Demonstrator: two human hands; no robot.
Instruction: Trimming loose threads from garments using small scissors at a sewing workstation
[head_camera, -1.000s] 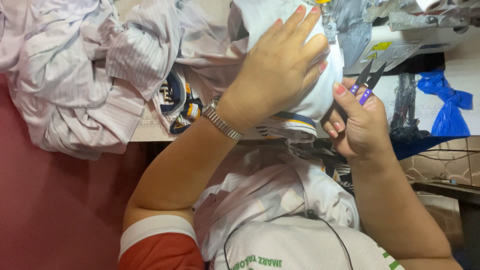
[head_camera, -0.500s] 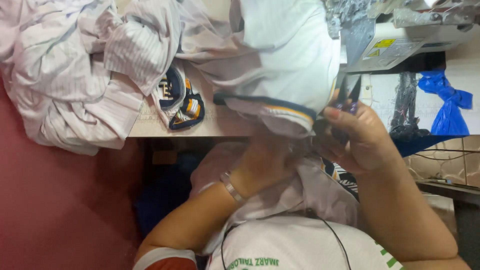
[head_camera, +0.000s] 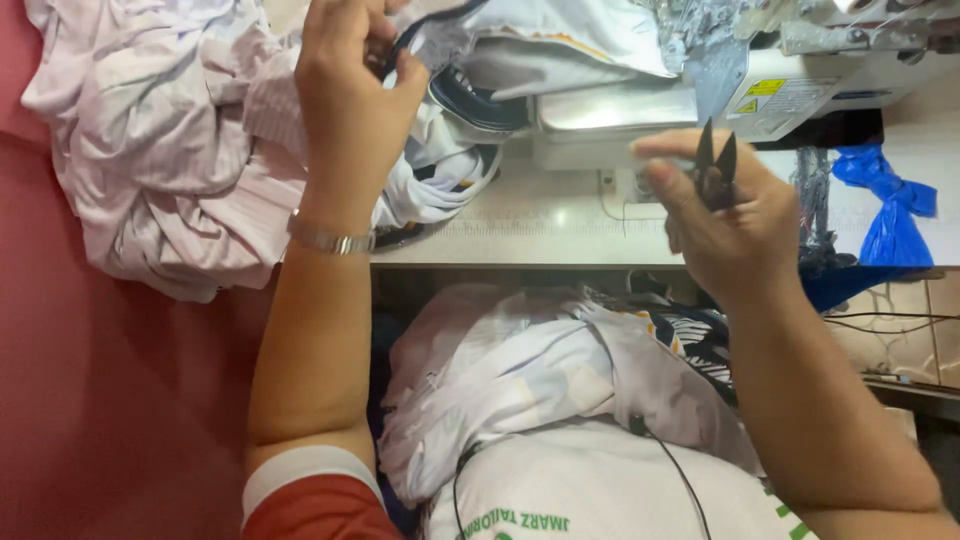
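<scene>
My left hand (head_camera: 350, 100) is raised at the top centre-left and pinches a white garment with dark blue trim (head_camera: 480, 80) that lies on the table. A metal bracelet circles that wrist. My right hand (head_camera: 725, 225) hovers over the table edge at centre-right, closed around small black thread snips (head_camera: 715, 165) whose two points stick upward. The two hands are apart. More white cloth (head_camera: 530, 370) is bunched in my lap below the table.
A heap of white garments (head_camera: 170, 150) fills the left of the pale table (head_camera: 560, 225). A white sewing machine (head_camera: 790, 70) stands at the top right. A blue plastic bag (head_camera: 890, 200) hangs at the far right. Red surface lies at the left.
My left hand rose from under the table edge to the garment on top. The garment shifted left, off the table's front. My right hand moved right with the snips.
</scene>
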